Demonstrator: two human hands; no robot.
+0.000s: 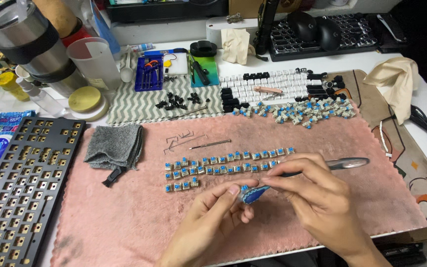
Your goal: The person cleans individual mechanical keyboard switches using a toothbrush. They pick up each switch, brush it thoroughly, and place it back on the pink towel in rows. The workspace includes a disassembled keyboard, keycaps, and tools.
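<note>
Small blue plastic switch part (pixel 251 194) sits above the pink fleece mat (pixel 124 217), pinched in my left hand (pixel 212 217); my right hand (pixel 317 195) pinches a slim metal brush (pixel 322 167) onto it. A slip drops it among the rows of blue-topped switches (pixel 223 165).

A single head-worn camera looks down and forward from the person's own position at the near edge of the worktop (pixel 401 64). It sits close above the hands, which enter from the bottom of the frame, over a pink mat (pixel 124 207) that fills the middle. The view faces the far wall side, taking in the whole depth of the worktop; its left and right ends run out of frame.
</note>
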